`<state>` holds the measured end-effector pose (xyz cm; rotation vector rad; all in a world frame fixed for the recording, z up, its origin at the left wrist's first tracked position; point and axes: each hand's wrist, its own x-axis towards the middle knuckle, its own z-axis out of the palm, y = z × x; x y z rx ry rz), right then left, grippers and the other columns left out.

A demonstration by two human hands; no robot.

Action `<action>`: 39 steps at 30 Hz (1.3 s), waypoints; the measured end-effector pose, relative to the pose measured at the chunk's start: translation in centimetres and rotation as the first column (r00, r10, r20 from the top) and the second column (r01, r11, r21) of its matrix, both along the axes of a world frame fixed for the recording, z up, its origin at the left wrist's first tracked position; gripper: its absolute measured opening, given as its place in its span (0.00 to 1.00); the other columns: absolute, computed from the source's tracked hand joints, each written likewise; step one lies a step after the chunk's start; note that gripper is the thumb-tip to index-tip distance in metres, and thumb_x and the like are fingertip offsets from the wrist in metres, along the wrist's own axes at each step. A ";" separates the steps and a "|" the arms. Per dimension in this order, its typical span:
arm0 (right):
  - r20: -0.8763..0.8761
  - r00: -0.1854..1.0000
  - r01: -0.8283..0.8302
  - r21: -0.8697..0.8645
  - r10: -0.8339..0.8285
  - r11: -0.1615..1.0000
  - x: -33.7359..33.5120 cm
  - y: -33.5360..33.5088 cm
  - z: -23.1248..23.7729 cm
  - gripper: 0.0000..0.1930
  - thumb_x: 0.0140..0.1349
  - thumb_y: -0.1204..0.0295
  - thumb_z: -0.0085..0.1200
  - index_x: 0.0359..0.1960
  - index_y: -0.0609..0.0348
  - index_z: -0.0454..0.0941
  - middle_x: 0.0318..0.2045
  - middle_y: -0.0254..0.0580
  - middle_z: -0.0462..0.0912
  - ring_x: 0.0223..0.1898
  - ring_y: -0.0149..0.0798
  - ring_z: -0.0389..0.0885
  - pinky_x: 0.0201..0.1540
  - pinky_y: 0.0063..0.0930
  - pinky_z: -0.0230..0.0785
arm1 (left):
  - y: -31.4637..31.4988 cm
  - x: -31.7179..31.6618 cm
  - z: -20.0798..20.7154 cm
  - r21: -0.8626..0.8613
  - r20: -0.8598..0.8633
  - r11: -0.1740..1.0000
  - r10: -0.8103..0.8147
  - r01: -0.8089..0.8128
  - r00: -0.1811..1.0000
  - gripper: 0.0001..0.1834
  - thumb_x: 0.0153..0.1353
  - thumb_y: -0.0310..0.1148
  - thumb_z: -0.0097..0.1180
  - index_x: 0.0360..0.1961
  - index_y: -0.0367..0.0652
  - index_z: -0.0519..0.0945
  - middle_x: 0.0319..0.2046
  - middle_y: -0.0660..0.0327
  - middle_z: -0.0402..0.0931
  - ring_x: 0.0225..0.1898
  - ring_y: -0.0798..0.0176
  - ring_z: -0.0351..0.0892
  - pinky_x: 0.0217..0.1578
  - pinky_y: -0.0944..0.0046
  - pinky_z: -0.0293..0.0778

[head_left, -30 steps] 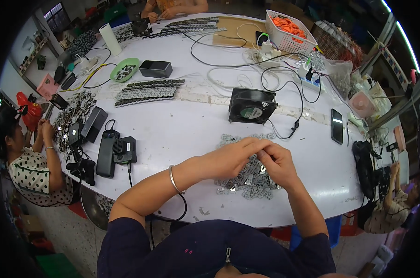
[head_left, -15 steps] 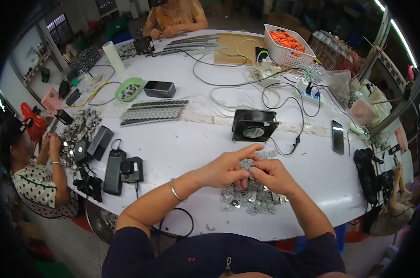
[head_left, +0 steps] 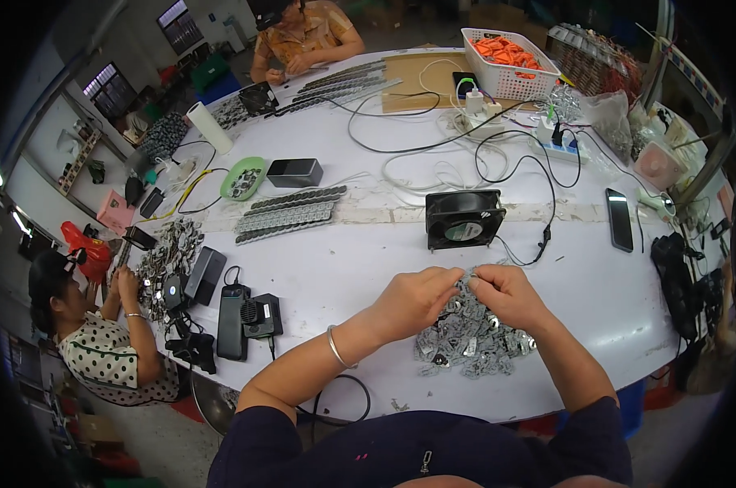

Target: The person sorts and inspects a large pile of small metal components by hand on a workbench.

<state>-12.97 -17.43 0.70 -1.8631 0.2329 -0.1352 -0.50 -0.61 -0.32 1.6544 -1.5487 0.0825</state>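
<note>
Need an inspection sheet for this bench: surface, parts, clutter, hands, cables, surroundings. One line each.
Surface: white table, scuffed strip running across it, small debris near its front edge.
Job's things: loose pile of small grey parts beneath the hands.
Clutter: black fan, phone, green bowl holding small pieces, white basket of orange items.
Hands: left hand and right hand close together over the pile's far part, fingertips nearly meeting; what they grip is too small to tell.
Cables: black cable with inline connector lies right of the fan; power strip beyond it, plugs fitted.
Surroundings: one co-worker seated at left, another across the table.
</note>
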 end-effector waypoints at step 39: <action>-0.071 0.997 0.024 0.133 -0.015 0.991 5.3 -1.0 -3.4 0.13 0.68 0.64 0.51 0.27 0.56 0.76 0.20 0.21 0.68 0.22 0.17 0.62 0.23 0.14 0.55 | -1.2 3.5 -3.5 -0.031 0.068 0.979 0.202 -0.200 0.977 0.11 0.58 0.24 0.60 0.43 0.39 0.80 0.33 0.53 0.82 0.30 0.52 0.83 0.31 0.62 0.79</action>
